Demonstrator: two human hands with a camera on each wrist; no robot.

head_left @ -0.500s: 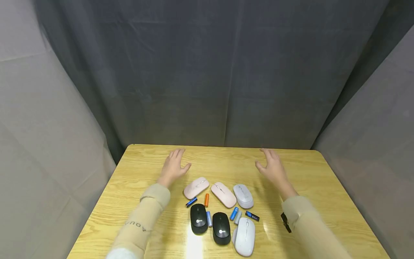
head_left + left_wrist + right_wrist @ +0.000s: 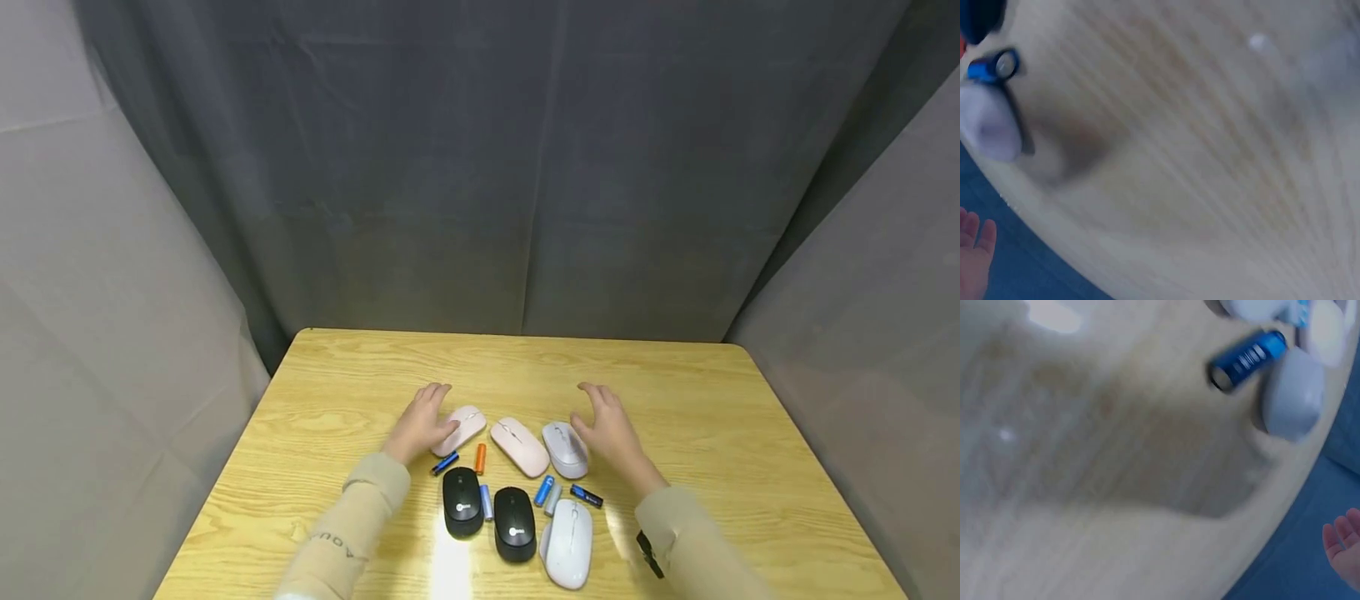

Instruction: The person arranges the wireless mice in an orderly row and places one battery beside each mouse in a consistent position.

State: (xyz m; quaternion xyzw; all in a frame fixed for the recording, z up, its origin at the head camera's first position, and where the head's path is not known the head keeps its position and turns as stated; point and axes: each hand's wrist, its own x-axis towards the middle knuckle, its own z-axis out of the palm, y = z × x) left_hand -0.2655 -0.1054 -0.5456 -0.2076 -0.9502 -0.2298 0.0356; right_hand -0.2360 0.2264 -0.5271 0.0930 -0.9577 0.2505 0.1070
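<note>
Wooden table (image 2: 675, 375): beneath middle pink mouse (image 2: 520, 447)
Left hand (image 2: 420, 427): relaxed, empty, left of it
Right hand (image 2: 613, 433): relaxed, empty, right of it
Other pink mouse (image 2: 467, 427), grey mouse (image 2: 565, 450): its left, its right

on table (image 2: 712, 400): three back mice (image 2: 520, 447) | three front mice (image 2: 514, 525) | batteries (image 2: 481, 458) among them | curtain (image 2: 412, 208) behind

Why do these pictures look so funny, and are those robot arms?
No robot here: these are a person's own left hand and right hand. The wide picture comes from a camera worn on the head, looking forward and down. The blurry ones come from cameras on the wrists. On the wooden table lie two pink computer mice, a grey mouse, two black mice and a white mouse, with small batteries among them. Neither hand holds anything.
</note>
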